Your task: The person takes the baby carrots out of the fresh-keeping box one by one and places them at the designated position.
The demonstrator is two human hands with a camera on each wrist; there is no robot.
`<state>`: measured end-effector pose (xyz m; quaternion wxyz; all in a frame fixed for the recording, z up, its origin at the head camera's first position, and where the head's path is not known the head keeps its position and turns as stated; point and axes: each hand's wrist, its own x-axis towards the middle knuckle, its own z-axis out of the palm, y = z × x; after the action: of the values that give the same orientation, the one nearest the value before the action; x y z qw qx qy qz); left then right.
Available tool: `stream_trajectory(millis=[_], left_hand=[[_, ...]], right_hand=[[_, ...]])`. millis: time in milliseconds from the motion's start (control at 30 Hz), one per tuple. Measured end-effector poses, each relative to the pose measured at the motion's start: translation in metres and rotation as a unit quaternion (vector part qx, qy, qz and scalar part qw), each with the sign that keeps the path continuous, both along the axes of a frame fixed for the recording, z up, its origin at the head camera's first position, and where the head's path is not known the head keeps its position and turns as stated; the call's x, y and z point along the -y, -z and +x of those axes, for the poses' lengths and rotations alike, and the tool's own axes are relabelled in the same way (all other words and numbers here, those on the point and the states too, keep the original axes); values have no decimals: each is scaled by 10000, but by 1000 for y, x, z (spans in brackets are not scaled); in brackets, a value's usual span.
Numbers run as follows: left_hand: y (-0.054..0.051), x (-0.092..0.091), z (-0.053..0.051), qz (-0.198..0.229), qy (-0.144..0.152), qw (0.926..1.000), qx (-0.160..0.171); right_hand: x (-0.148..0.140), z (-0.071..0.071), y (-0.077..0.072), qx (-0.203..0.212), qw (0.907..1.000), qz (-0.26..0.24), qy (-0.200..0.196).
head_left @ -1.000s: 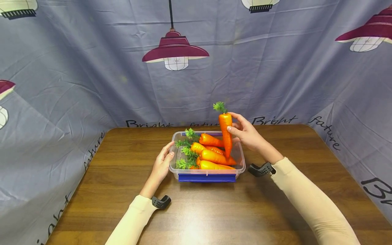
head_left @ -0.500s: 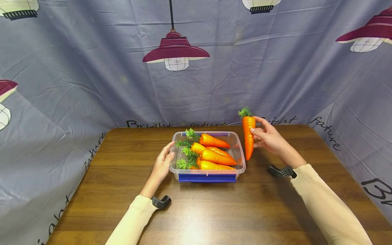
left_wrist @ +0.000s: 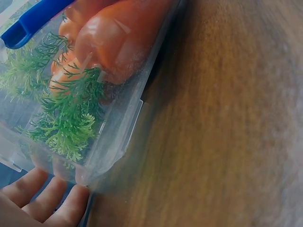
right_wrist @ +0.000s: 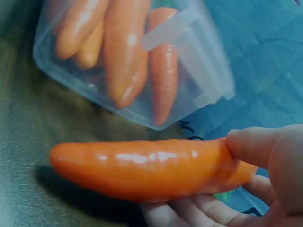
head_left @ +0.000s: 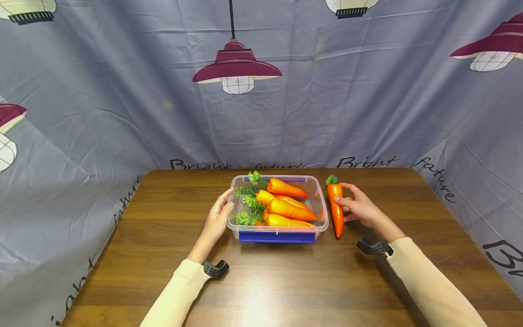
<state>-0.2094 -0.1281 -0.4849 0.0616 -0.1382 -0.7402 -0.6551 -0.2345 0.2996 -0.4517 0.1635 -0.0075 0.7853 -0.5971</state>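
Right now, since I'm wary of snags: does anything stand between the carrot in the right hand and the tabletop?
Nothing visible does: beneath the carrot in the right hand, only shadow shows on the tabletop. The plastic box stands beside the carrot, not under it.

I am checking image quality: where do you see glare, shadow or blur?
Head: glare on the table, bottom centre; right wrist: white highlights on the held carrot, dark shadow below it, container slightly blurred; left wrist: table blurs toward right.
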Motion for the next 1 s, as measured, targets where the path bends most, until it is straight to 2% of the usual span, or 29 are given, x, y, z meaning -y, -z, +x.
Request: stream_trajectory(millis=[167, 567, 867, 1000], left_hand=[[2, -1, 0, 4, 23, 10000, 33], [0, -1, -1, -28, -6, 10000, 13], [-3, -1, 0, 4, -36, 10000, 54], [-1, 0, 0, -22, -44, 10000, 37]], right_hand=[[7, -1, 8, 50, 9993, 359, 33], [20, -3, 13, -294, 9942, 1000, 252], [22, -3, 14, -329, 9946, 932, 305], [23, -2, 15, -370, 9948, 904, 272]])
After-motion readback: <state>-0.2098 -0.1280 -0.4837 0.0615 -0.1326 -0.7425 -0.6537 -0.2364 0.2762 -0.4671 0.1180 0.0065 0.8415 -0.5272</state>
